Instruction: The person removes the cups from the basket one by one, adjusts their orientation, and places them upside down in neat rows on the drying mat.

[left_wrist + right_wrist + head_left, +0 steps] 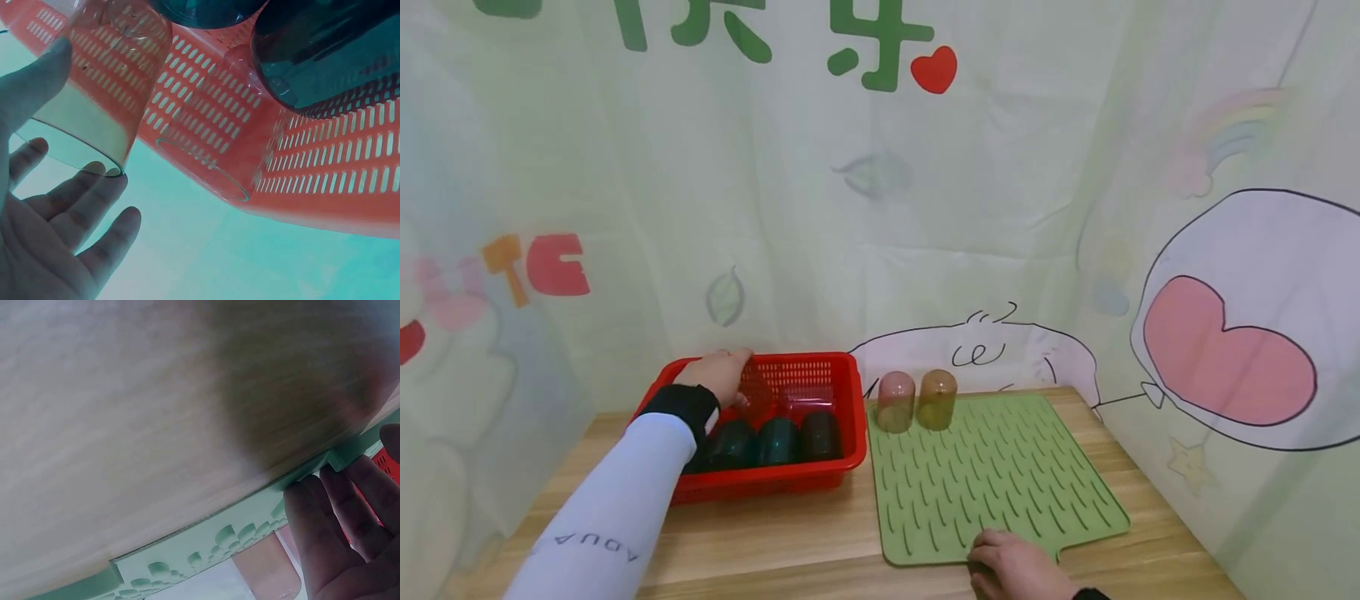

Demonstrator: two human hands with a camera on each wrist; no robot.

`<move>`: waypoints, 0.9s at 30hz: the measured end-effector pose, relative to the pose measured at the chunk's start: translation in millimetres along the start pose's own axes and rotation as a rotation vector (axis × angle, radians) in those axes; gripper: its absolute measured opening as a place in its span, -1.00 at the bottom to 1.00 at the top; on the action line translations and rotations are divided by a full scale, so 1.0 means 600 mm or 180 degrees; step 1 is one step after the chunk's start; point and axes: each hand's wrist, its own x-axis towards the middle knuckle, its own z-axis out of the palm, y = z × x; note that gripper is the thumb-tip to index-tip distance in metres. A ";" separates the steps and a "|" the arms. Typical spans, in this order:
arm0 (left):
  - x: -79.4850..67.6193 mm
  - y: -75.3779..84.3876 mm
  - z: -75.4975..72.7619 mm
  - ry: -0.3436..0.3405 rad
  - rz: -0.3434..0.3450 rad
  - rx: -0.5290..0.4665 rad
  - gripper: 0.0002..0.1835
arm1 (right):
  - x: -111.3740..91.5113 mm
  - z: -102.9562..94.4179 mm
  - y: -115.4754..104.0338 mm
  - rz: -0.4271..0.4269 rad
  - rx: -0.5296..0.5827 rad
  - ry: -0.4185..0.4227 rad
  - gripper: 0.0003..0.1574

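While fingers [87, 205] hold it, the cup [106, 100] looks transparent.

Red basket [767, 477], dark teal cups [777, 442], pink cup [896, 402], amber cup [937, 400], green dash-patterned mat [1000, 467]

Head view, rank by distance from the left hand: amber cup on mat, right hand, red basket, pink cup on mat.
From the left hand, nearest first:
1. Red basket: the hand reaches inside it.
2. Pink cup: right of basket, on the green mat.
3. Amber cup: just right of pink.
4. Right hand: at mat's front edge.
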 end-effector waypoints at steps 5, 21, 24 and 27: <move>-0.004 -0.006 0.002 0.0126 0.0104 0.0026 -0.04 | 0.000 -0.002 -0.003 0.0024 0.0015 -0.0002 -0.84; -0.056 0.002 -0.001 0.0372 0.0298 -0.0201 0.00 | 0.001 -0.001 -0.002 -0.0149 -0.0098 0.0089 -0.84; -0.065 0.008 -0.001 0.0377 0.0373 -0.0260 0.02 | 0.002 -0.001 -0.001 -0.0117 -0.0073 0.0052 -0.84; -0.075 0.017 0.000 0.0387 0.0437 -0.0328 0.01 | 0.002 -0.001 -0.002 -0.0060 -0.0025 0.0011 -0.83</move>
